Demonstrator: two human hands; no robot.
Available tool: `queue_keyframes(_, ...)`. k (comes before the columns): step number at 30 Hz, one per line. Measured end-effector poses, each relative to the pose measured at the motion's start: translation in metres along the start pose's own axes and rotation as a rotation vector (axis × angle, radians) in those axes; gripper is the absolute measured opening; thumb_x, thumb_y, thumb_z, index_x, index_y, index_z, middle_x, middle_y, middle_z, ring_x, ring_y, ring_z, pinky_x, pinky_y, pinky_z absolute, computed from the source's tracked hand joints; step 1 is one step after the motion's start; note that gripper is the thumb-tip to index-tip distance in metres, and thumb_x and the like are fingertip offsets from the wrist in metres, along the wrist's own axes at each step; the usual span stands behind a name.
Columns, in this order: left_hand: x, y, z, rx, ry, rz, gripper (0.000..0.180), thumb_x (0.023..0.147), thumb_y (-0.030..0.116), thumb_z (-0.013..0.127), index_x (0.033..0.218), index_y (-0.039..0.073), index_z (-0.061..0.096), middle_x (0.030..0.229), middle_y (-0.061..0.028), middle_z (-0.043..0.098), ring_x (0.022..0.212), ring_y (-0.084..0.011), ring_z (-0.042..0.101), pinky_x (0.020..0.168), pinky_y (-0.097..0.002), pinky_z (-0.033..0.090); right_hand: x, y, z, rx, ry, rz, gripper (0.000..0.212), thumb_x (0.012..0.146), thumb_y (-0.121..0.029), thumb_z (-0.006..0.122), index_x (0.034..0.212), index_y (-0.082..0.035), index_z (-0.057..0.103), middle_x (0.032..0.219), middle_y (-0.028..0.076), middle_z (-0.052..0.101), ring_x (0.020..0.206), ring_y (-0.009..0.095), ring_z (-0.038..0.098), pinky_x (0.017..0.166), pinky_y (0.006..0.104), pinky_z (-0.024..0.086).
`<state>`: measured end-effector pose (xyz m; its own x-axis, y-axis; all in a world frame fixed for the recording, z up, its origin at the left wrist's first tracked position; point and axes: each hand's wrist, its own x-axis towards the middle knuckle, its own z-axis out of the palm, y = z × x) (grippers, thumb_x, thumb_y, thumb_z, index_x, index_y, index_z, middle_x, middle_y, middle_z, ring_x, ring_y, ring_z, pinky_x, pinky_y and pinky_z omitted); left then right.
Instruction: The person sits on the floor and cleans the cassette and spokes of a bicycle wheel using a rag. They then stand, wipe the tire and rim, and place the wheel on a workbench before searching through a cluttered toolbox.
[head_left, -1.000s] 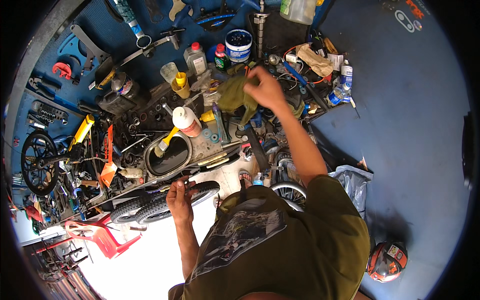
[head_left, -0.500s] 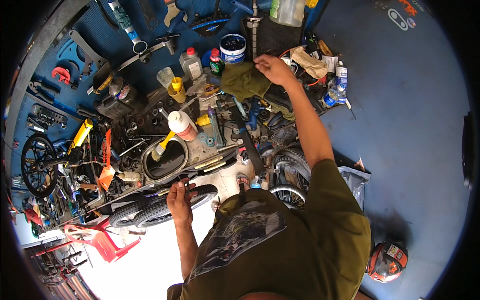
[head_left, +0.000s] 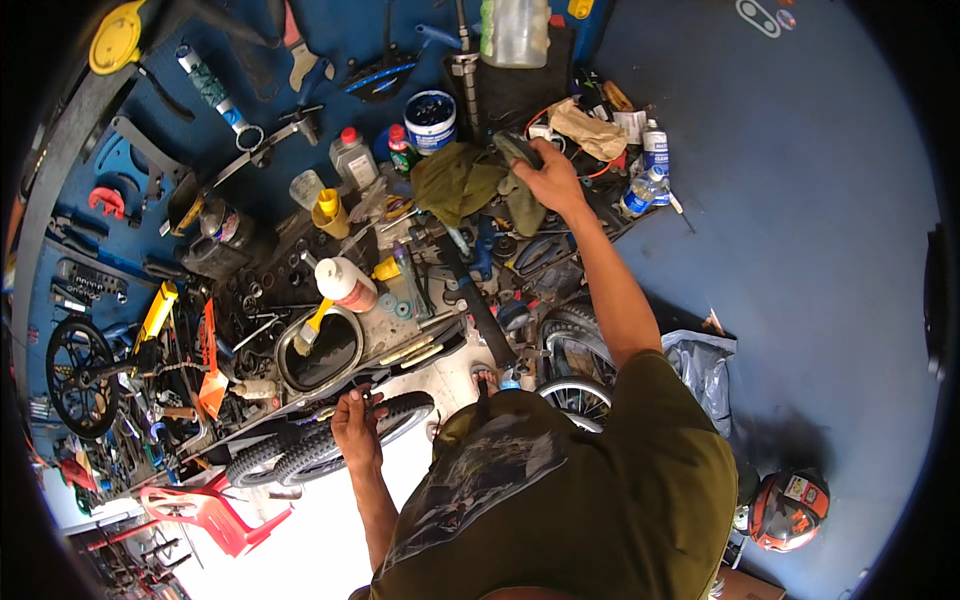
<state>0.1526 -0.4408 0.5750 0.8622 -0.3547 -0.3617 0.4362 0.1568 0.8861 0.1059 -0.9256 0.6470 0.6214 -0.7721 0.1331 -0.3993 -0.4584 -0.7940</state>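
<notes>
My right hand point(head_left: 553, 182) reaches to the back of the cluttered workbench and is closed on a grey-green rag point(head_left: 524, 208), which hangs from my fingers. Left of it lies a crumpled olive cloth point(head_left: 455, 182), below a blue-and-white tub point(head_left: 431, 122). My left hand point(head_left: 356, 428) stays low in front of the bench edge, fingers pinched round a small dark part point(head_left: 370, 396) too small to name. An oval metal pan point(head_left: 362, 352) of dark liquid, with a yellow-handled brush point(head_left: 316, 322) resting at its rim, sits near that hand.
A white bottle point(head_left: 345, 284) stands by the pan. Bicycle tyres point(head_left: 318, 455) lean under the bench, and a bicycle wheel point(head_left: 575, 350) is at the right. Tools hang on the blue wall. A red chair point(head_left: 215, 515) is lower left; a helmet point(head_left: 788, 512) lies lower right.
My right hand has taken hold of the grey-green rag and lifted it beside the olive cloth. The view has shifted slightly. My left hand keeps its pinch.
</notes>
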Motion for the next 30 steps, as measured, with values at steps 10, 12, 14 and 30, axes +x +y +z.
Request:
queue_keyframes(10, 0.0, -0.004, 0.011, 0.012, 0.04, 0.025, 0.025, 0.099, 0.027, 0.062, 0.089, 0.004, 0.061, 0.111, -0.0125, 0.065, 0.086, -0.0198, 0.067, 0.064, -0.0278, 0.056, 0.103, -0.013, -0.073, -0.081, 0.418, -0.336, 0.052, 0.08, -0.03, 0.079, 0.121, -0.006, 0.056, 0.106, 0.023, 0.068, 0.1, 0.039, 0.066, 0.086, 0.0433, 0.051)
queue_keyframes(12, -0.002, -0.007, 0.013, 0.008, 0.069, 0.009, 0.025, 0.099, 0.027, 0.062, 0.09, 0.004, 0.061, 0.11, -0.012, 0.066, 0.086, -0.0194, 0.067, 0.065, -0.0279, 0.056, 0.123, -0.033, -0.075, -0.015, 0.536, -0.253, 0.048, 0.082, -0.03, 0.078, 0.117, -0.005, 0.056, 0.106, 0.023, 0.067, 0.098, 0.041, 0.066, 0.084, 0.0441, 0.051)
queue_keyframes(14, 0.0, -0.01, 0.02, 0.006, 0.059, -0.008, 0.025, 0.099, 0.027, 0.062, 0.091, 0.004, 0.062, 0.109, -0.0113, 0.066, 0.087, -0.019, 0.067, 0.065, -0.0279, 0.056, 0.145, -0.019, -0.076, -0.12, 0.524, -0.27, 0.05, 0.084, -0.033, 0.076, 0.121, -0.007, 0.056, 0.115, 0.025, 0.064, 0.103, 0.042, 0.064, 0.087, 0.0463, 0.052)
queue_keyframes(30, 0.009, -0.019, 0.035, 0.071, 0.063, 0.017, 0.025, 0.098, 0.028, 0.064, 0.093, 0.003, 0.065, 0.109, -0.0101, 0.067, 0.088, -0.0177, 0.067, 0.066, -0.0291, 0.056, 0.115, 0.009, 0.017, 0.422, -0.026, -0.178, 0.02, 0.085, -0.021, 0.066, 0.099, -0.007, 0.068, 0.091, 0.005, 0.069, 0.083, 0.019, 0.062, 0.08, 0.0348, 0.049)
